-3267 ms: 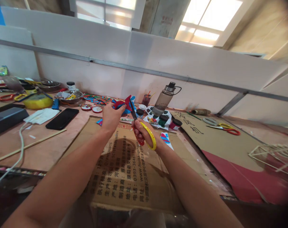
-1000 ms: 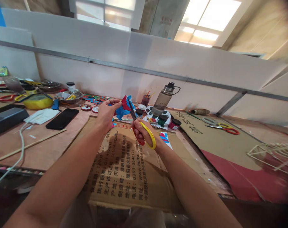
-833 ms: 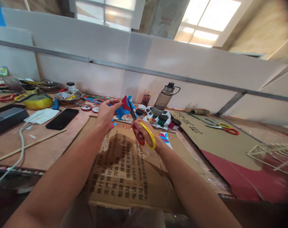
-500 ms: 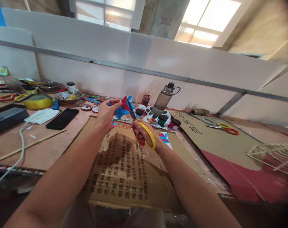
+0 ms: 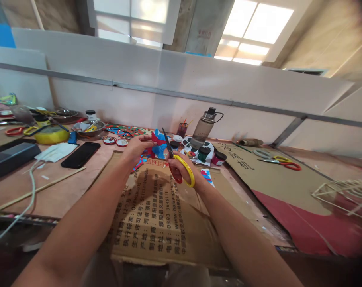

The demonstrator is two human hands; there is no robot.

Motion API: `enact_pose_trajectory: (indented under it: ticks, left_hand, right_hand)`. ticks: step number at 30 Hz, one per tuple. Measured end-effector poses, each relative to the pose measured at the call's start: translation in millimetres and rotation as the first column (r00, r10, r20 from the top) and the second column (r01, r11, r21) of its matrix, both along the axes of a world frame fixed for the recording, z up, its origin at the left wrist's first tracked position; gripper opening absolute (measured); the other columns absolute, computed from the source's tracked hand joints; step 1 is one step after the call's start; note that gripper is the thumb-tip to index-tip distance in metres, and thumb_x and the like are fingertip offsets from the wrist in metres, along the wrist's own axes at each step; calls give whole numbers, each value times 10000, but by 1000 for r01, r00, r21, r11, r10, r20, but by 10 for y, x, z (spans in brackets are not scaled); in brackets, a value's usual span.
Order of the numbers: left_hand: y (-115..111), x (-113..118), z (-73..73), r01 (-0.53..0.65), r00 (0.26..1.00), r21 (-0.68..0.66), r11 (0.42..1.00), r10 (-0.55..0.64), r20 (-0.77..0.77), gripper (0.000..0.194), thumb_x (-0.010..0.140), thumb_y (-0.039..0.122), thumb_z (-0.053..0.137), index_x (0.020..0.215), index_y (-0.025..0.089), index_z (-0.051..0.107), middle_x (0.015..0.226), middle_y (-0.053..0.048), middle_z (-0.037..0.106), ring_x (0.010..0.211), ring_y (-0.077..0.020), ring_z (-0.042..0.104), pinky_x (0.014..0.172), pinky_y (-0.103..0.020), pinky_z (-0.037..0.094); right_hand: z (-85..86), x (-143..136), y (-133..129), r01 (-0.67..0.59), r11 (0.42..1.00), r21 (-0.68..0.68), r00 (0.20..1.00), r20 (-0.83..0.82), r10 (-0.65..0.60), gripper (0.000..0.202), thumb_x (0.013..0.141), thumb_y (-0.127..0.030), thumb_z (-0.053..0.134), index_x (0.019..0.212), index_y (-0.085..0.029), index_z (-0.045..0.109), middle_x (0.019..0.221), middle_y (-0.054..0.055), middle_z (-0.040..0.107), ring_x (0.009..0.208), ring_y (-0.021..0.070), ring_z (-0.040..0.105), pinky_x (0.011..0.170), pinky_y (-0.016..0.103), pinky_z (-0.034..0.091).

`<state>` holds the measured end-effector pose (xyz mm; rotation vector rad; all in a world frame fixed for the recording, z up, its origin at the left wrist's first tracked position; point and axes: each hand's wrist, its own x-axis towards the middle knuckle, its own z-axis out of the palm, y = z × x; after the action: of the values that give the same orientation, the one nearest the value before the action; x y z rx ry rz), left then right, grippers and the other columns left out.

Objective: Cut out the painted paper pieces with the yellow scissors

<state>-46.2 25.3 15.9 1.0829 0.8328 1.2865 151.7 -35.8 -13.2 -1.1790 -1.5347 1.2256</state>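
Observation:
My left hand [image 5: 135,148] pinches a piece of red and blue painted paper [image 5: 159,150] by its left side, held above the far end of a cardboard sheet [image 5: 151,227]. In my right hand [image 5: 178,167] is a pair of scissors [image 5: 187,171] with yellow and red handles. Their dark blades point up and away, just right of the paper. Whether the blades touch it I cannot tell. A small painted scrap [image 5: 207,177] lies on the cardboard near my right wrist.
Behind my hands stand a water bottle [image 5: 202,129] and paint jars [image 5: 219,158]. To the left lie a phone [image 5: 81,155], a wooden stick [image 5: 40,190] and a tape roll [image 5: 52,134]. Other scissors [image 5: 280,162] and a stick frame [image 5: 342,195] are at right.
The painted paper has turned in my left hand and sits slightly lower. The scissor blades have come away from its red part and now stand to its right.

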Motion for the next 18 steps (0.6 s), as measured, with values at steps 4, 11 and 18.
enact_pose_trajectory:
  ticks: [4,11,18]
  left_hand:
    - [16,-22,-5,48,999,-23,999,-48,1,409,506,298,1015,772,156,739,708,-48,754,559,-147,657,569,-273,552]
    - [-23,-46,77,60,998,-18,998,-60,-22,343,575,288,1010,691,150,719,677,-57,757,501,-116,616,508,-231,499]
    - [-20,-65,112,-2,997,-13,1000,1,-83,296,652,194,968,713,155,681,645,-25,742,433,-97,571,437,-208,428]
  right_hand:
    - [8,29,-10,-39,999,25,999,-2,39,139,940,-330,620,898,-207,570,529,-63,501,445,90,418,449,229,317]
    - [-20,37,31,-125,992,33,992,-6,125,187,845,-346,638,952,-213,561,507,-92,428,428,86,318,416,226,273]
    - [-64,60,69,-166,986,30,986,-12,166,209,834,-339,639,973,-209,551,520,-110,377,438,78,274,408,215,256]
